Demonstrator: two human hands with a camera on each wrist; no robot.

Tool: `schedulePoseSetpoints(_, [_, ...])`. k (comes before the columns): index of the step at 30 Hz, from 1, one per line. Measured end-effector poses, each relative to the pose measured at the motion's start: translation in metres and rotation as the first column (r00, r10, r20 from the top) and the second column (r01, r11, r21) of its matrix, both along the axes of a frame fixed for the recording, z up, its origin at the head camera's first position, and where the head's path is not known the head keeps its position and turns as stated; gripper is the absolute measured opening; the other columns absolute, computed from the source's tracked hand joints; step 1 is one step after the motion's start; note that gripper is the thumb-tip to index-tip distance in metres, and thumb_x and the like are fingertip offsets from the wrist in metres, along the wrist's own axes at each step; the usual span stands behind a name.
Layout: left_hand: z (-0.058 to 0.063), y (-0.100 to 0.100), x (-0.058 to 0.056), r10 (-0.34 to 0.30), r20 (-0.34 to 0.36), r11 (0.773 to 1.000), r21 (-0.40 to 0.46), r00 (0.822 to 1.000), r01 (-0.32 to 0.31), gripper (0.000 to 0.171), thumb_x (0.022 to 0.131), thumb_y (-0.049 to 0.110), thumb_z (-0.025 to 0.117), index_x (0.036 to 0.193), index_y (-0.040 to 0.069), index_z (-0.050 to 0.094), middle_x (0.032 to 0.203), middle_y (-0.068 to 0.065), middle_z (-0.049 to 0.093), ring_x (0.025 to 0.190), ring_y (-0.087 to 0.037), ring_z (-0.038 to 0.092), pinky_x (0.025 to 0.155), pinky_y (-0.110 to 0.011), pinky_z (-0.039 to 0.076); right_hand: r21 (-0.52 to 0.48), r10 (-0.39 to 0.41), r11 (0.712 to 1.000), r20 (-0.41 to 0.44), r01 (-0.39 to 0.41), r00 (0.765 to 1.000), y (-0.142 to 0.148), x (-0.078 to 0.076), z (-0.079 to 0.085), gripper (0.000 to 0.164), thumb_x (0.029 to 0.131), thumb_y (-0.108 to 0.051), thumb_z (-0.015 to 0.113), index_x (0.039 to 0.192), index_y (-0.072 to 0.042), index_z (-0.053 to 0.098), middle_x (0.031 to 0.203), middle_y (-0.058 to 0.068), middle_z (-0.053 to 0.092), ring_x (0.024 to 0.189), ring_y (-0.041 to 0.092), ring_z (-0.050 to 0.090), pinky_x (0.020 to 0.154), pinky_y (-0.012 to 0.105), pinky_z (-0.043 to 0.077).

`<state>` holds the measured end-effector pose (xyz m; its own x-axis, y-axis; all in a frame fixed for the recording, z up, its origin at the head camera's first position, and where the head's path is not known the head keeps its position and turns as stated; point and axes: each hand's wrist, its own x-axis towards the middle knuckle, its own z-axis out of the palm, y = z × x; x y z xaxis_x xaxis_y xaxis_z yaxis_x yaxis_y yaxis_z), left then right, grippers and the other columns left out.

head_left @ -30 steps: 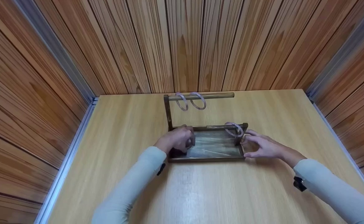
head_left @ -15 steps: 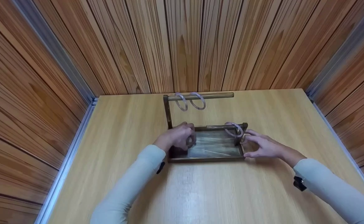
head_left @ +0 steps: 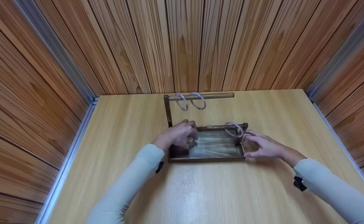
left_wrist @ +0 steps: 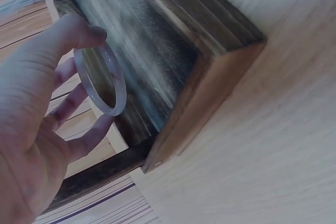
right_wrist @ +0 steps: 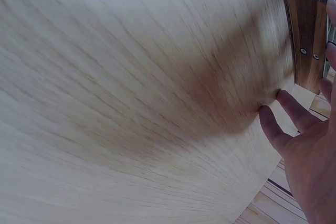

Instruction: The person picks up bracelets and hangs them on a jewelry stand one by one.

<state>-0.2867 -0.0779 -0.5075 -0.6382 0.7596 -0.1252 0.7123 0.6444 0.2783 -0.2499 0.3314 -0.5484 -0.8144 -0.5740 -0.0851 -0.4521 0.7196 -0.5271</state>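
Note:
A dark wooden bangle stand has a tray base (head_left: 216,147), a low rod (head_left: 213,127) and a raised rod (head_left: 213,95). My left hand (head_left: 180,134), above the tray's left part, pinches a pale translucent bangle (left_wrist: 121,90) between thumb and fingertips. Brown wood shows through this ring; whether the low rod passes through it I cannot tell. Near the low rod's right end hangs another bangle (head_left: 240,132). My right hand (head_left: 264,147) rests at the tray's right end, thumb and fingers spread against it. Its lower fingers reach down to the tabletop in the right wrist view.
Two more bangles, a left one (head_left: 185,106) and a right one (head_left: 203,105), hang on the raised rod, which joins a post (head_left: 167,112) at the left. The stand sits on a light wooden table (head_left: 207,189). Plank-patterned walls (head_left: 185,46) enclose three sides.
My left hand has shifted slightly right and a little farther from me, along the low rod. The right hand and the stand have stayed in place.

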Motion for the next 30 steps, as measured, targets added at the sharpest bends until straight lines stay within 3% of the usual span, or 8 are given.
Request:
schedulePoseSetpoints(3, [0.001,0.001,0.000,0.003,0.004,1.000,0.021,1.000,-0.003,0.039,0.088,0.011,0.091,0.126,0.009,0.083,0.143,-0.013,0.068,0.134,-0.032,0.068,0.138,-0.052,0.040,-0.003,0.000,1.000,-0.003,0.000,1.000,-0.001,0.000,0.000,0.084,0.092,-0.040,0.093,0.157,0.004,0.060,0.172,0.039,0.043,0.151,0.069,0.049,0.123,0.081,0.042])
schedulePoseSetpoints(5, [0.002,0.002,0.000,0.007,0.005,0.999,0.037,1.000,-0.007,0.039,0.088,0.011,0.091,0.126,0.009,0.082,0.142,-0.014,0.068,0.134,-0.033,0.068,0.139,-0.052,0.039,-0.005,0.004,1.000,-0.007,-0.005,1.000,-0.001,0.000,0.000,0.085,0.092,-0.041,0.093,0.156,0.004,0.061,0.172,0.039,0.043,0.151,0.069,0.049,0.123,0.081,0.042])
schedulePoseSetpoints(12, [0.003,0.002,0.003,0.039,-0.010,0.990,0.133,0.999,-0.038,0.039,0.086,0.014,0.094,0.122,0.009,0.082,0.143,-0.017,0.067,0.132,-0.039,0.063,0.114,-0.052,0.059,-0.001,0.003,1.000,-0.004,-0.003,1.000,-0.001,0.000,0.000,0.085,0.092,-0.040,0.092,0.157,0.005,0.060,0.172,0.039,0.042,0.151,0.069,0.050,0.123,0.081,0.043])
schedulePoseSetpoints(18, [-0.001,0.000,0.008,0.062,0.005,0.980,0.191,0.998,-0.062,0.046,0.084,0.015,0.095,0.127,0.011,0.080,0.148,-0.017,0.063,0.137,-0.040,0.060,0.115,-0.053,0.060,-0.002,0.021,1.000,-0.039,-0.021,0.999,-0.001,-0.001,0.000,0.071,0.093,-0.038,0.093,0.148,0.000,0.068,0.168,0.036,0.049,0.145,0.063,0.060,0.119,0.077,0.050])
schedulePoseSetpoints(25, [-0.004,-0.004,0.012,0.088,0.047,0.936,0.337,0.995,-0.099,0.048,0.079,0.011,0.097,0.124,0.008,0.079,0.143,-0.017,0.063,0.136,-0.040,0.059,0.116,-0.056,0.058,0.001,0.019,1.000,-0.031,-0.019,0.999,-0.001,0.000,0.001,0.070,0.093,-0.039,0.093,0.147,-0.001,0.069,0.168,0.036,0.049,0.147,0.063,0.058,0.120,0.077,0.049])
schedulePoseSetpoints(30, [-0.007,-0.005,0.017,0.101,0.061,0.904,0.410,0.993,-0.117,0.046,0.079,0.009,0.096,0.121,0.009,0.079,0.140,-0.017,0.063,0.135,-0.038,0.060,0.116,-0.055,0.057,0.005,0.010,1.000,-0.020,-0.010,1.000,0.000,0.001,0.000,0.079,0.093,-0.040,0.092,0.154,0.002,0.064,0.170,0.037,0.046,0.150,0.065,0.054,0.122,0.078,0.046])
